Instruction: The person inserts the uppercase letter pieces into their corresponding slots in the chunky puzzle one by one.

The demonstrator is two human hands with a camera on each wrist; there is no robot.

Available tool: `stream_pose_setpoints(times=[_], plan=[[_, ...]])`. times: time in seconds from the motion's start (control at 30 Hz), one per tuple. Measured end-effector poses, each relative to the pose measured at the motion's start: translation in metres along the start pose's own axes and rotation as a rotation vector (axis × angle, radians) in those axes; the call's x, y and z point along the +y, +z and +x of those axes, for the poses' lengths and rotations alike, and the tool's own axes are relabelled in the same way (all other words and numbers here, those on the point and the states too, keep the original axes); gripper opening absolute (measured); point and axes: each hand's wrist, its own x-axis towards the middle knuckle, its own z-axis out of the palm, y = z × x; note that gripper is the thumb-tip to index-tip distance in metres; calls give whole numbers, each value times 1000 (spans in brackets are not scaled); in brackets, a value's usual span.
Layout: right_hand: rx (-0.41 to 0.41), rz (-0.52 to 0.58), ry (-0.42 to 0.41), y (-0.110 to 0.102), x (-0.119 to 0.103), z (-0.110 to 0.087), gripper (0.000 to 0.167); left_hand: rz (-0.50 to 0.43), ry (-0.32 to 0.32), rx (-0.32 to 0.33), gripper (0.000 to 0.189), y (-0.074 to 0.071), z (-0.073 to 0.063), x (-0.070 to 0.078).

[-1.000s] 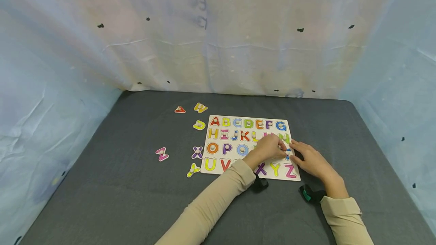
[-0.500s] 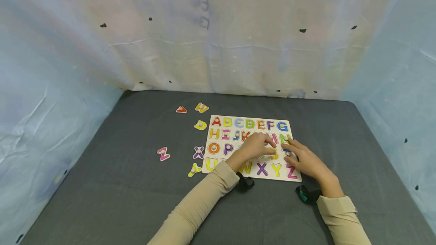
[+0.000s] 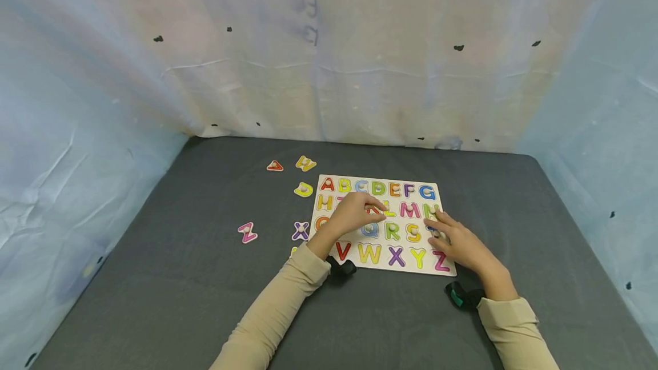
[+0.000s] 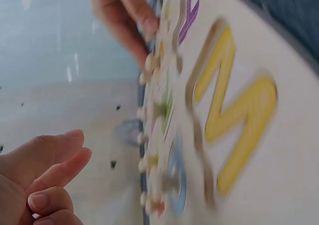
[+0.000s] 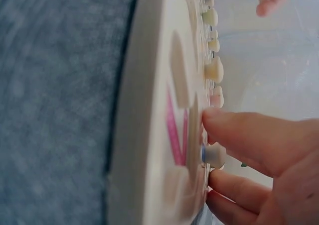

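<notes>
A wooden alphabet puzzle board [image 3: 380, 270] lies on the dark table, many of its letters fitted with round knobs. My left hand [image 3: 354, 214] hovers over the board's left half, thumb and fingers apart with nothing between them. In the left wrist view, that empty left hand [image 4: 45, 180] is beside the row of knobs. My right hand [image 3: 462, 244] rests on the board's right edge. Its fingertips touch the board on either side of the blue letter's knob [image 5: 215, 155] in the right wrist view. The bottom row, including the yellow W recess [image 3: 369, 253], shows no knobs.
Left of the board lie loose letter pieces: a pink Z [image 3: 248, 233], a purple X [image 3: 300, 231], a yellow U-shaped piece [image 3: 304, 189], a yellow W [image 3: 305, 163] and a red V [image 3: 275, 166]. A yellow piece is mostly hidden by the left sleeve [image 3: 288, 296].
My left hand has let go of the blue letter at the board's right side and moved left across the board. The right hand has shifted slightly left, its fingers now around that letter.
</notes>
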Motion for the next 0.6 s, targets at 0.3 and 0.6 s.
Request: stream_pose_setpoints(times=[0.3, 0.6], plan=[[-21, 22, 22, -2, 1, 0, 57, -59, -57, 127, 21, -36, -14, -27], [-25, 31, 14, 0, 1, 0, 57, -26, -125, 311, 24, -74, -20, -62]])
